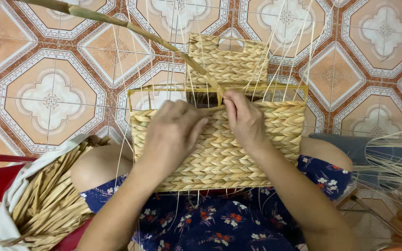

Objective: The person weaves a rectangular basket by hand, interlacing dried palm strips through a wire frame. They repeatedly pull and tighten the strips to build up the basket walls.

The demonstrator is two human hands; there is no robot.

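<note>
Patterned tile floor (47, 100) below. Half-woven basket (219, 153) propped on my lap, yellow wire frame (257, 87) topmost, pale upright strands (275, 51) fanning away. Bundle of dried straw (47, 200) beside left knee. Left hand (173, 132) flat on weave, fingers bent on rim, steadying. Right hand (245, 118) fingers clenched on long dried straw strand (131, 30) where it meets frame. Judgement: keep strand taut, press row down snug, keep twist even.

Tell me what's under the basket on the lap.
Under the basket: floral cloth and bare knees. The lap directly beneath is covered. The hands rest on top.
</note>
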